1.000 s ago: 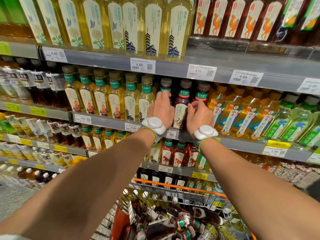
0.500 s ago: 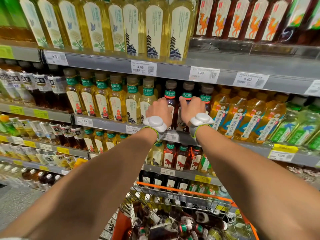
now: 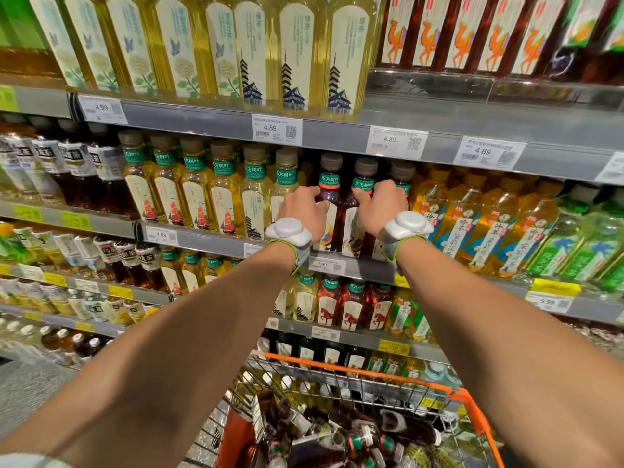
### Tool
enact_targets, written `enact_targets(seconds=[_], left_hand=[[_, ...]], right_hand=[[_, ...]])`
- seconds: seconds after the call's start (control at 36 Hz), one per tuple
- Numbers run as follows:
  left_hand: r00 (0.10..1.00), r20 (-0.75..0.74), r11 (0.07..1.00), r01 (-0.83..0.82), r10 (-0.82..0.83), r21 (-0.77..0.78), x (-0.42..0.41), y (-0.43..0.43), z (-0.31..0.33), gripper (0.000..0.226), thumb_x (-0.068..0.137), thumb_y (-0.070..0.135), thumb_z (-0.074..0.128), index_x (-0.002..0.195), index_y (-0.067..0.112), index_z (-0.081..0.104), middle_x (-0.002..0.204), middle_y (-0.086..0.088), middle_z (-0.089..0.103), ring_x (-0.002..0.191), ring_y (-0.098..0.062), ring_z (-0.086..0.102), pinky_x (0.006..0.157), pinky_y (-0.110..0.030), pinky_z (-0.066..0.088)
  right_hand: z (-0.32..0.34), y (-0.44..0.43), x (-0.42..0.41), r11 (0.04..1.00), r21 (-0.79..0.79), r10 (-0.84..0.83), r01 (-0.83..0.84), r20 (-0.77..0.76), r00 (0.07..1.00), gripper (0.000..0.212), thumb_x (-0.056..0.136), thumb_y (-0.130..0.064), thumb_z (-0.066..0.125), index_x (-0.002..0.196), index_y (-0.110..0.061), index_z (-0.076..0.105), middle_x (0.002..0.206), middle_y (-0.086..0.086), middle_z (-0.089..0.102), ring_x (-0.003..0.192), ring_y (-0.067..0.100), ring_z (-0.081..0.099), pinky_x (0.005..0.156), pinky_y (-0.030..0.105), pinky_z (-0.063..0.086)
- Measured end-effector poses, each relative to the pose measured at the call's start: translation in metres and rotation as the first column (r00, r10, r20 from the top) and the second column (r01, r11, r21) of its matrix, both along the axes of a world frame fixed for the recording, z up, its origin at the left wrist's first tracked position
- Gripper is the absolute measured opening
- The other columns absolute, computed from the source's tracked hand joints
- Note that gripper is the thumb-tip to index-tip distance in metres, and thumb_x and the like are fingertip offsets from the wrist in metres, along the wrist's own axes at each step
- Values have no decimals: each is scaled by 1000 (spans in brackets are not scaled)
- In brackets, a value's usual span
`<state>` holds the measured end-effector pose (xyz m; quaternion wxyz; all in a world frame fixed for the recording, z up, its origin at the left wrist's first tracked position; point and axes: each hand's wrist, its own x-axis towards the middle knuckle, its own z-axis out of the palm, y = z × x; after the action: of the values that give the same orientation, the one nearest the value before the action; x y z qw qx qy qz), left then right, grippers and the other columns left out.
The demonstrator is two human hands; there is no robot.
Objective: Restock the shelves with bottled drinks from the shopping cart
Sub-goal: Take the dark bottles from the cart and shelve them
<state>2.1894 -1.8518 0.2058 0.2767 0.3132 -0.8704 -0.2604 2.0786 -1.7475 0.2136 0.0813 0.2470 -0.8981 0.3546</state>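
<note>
Left hand (image 3: pixel 302 209) up at the middle shelf (image 3: pixel 358 265), fingers curled round the first dark tea bottle (image 3: pixel 332 187), thumb across its label | right hand (image 3: pixel 383 206) just beside, thumb on the second dark tea bottle (image 3: pixel 363 184), fingers hidden, can't tell their hold | shopping cart (image 3: pixel 337 369) below, loose bottles (image 3: pixel 337 434) heaped inside

The dark red-brown bottles (image 3: pixel 332 197) wear green neck bands and grey-brown caps — the pale yellow bottles (image 3: pixel 197 184) show red sailing ships (on cream labels). The cart (image 3: pixel 337 367) rim is orange.
</note>
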Motion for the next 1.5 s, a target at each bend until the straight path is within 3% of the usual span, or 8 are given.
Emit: enact_targets(seconds=[0.31,0.47,0.58,0.72,0.92,1.0,1.31,1.5], left_hand=[[998,-34,998,-45,47,31,-1,3,0,39,97,21,60,135,18,61,131,-10,64,118,-34,58,92,-36,46],[981,-174,994,-74,88,83,5,17,-13,32,97,20,57,128,19,63,114,-12,70,98,-35,67,86,-40,52],[964,-232,985,-102,132,138,11,28,-29,15,95,19,59,105,16,70,103,-2,73,93,-26,67,78,-29,46],[994,-93,951,-26,57,308,35,38,-75,21,100,23,51,97,15,70,89,-10,74,88,-29,70,73,-33,52],[993,108,915,-81,42,394,71,53,-141,29,102,23,48,105,6,71,104,-14,71,100,-33,65,82,-33,48],[987,162,891,-68,-7,449,87,65,-179,26,101,30,52,89,12,66,92,-13,71,93,-33,66,71,-30,41],[907,379,772,-105,-184,626,147,121,-284,29,98,27,52,96,2,67,109,-17,69,109,-36,61,89,-36,44],[865,463,789,-144,-192,597,144,170,-317,30,100,28,51,112,9,70,115,-13,69,112,-34,61,87,-35,45]], right_hand=[[-10,2,15,995,-98,-28,30,26,999,32,97,-34,59,88,-4,64,97,21,68,91,42,63,65,33,37],[-33,8,44,965,-252,-69,67,1,998,32,98,-31,56,125,-15,61,101,17,71,98,39,62,72,38,42],[-50,14,61,943,-310,-107,119,57,993,22,98,-31,56,110,-13,60,90,13,70,89,37,63,65,33,33],[-91,29,88,938,-307,-101,158,193,976,22,100,-35,54,95,-14,55,90,9,67,90,36,60,66,34,29],[-158,47,120,967,-220,-15,129,457,889,25,97,-37,59,94,-12,58,93,11,65,91,30,58,81,38,45],[-196,58,146,983,-126,-60,133,464,884,26,97,-34,59,92,-9,60,83,6,61,79,25,54,68,34,39],[-299,122,219,984,101,-179,148,560,809,26,99,-37,55,89,-15,65,75,1,64,74,24,61,64,30,43],[-328,173,212,979,149,-204,142,624,755,22,101,-28,54,91,-10,62,75,-1,57,71,18,53,64,27,32]])
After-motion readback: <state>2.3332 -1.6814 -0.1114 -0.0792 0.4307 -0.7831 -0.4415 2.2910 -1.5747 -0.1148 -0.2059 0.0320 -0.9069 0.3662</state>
